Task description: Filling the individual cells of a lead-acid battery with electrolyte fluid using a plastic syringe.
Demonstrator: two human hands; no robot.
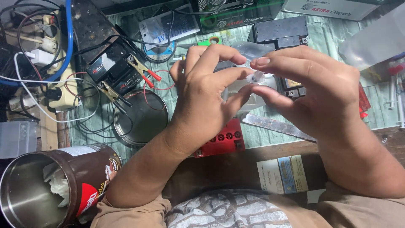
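Note:
My left hand (pixel 202 97) and my right hand (pixel 312 93) meet above the workbench, both pinching a small clear plastic piece (pixel 256 77). The thumb and forefinger of the right hand close on its white tip. The left fingers curl around its other side. A clear plastic tube or bottle neck (pixel 253 48) shows just behind the fingertips. Most of the piece is hidden by my fingers. Under the hands lies a red plastic strip with round caps (pixel 223 141).
A small black battery (pixel 113 69) with red and black clips sits at upper left beside a round metal lid (pixel 145 120). A brown tin (pixel 50 185) stands at lower left. A second black battery (pixel 280 31), a metal blade (pixel 274 124), boxes and power strips surround them.

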